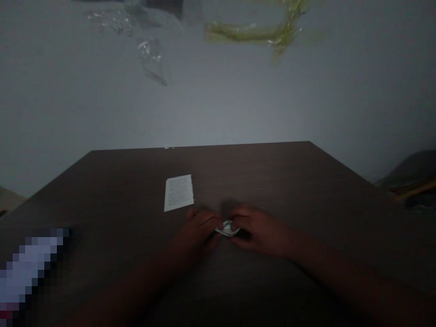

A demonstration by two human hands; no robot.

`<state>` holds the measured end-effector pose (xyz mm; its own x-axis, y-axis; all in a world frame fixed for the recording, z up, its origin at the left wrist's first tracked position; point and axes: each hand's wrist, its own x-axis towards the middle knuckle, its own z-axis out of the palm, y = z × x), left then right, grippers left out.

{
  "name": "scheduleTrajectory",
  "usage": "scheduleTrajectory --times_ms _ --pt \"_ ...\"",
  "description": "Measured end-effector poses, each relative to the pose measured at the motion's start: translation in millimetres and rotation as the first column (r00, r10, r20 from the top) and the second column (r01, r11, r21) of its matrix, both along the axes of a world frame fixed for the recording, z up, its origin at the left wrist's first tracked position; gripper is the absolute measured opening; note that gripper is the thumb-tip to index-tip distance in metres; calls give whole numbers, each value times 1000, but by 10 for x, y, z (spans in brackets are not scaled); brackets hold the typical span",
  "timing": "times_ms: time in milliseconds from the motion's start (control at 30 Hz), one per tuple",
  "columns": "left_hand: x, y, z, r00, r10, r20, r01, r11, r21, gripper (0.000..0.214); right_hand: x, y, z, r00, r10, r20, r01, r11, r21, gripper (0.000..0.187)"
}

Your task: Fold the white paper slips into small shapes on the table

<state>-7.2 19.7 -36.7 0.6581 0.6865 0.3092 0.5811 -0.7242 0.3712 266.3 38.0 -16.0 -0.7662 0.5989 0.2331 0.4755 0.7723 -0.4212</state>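
Between my two hands, low over the middle of the dark wooden table (259, 177), is a small folded piece of printed paper (227, 228). My left hand (202, 227) pinches its left side, fingers curled. On the right edge, my right hand (254, 229) grips it between thumb and fingers. Much of the paper is hidden behind the fingers, so its full folded shape cannot be made out. Beyond my left hand a flat printed sheet (179, 192) lies on the table, apart from both hands.
At the left front lies a pixelated bright rectangle with a dark edge (32, 268). A pale wall (238, 100) stands behind the table, with yellowish tape (245, 34) and clear tape (151, 54) stuck on it. Dark, indistinct items (413, 181) sit beyond the right edge.
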Motion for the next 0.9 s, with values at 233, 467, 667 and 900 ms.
scheduleTrajectory --times_ms 233,467,667,900 --pt "25 -30 77 998 -7 -55 9 999 36 30 -10 11 21 998 5 57 -4 1000 -29 10" --pt "11 -26 87 992 -47 -117 62 990 129 22 -4 1 45 991 -16 -132 0 993 -116 8" --pt "40 -43 78 994 -78 -74 88 984 152 20 -23 -23 1 992 -45 -116 37 997 -69 10" --pt "74 -74 7 995 -94 -18 95 994 56 31 -69 -81 127 990 -87 111 89 996 -20 12"
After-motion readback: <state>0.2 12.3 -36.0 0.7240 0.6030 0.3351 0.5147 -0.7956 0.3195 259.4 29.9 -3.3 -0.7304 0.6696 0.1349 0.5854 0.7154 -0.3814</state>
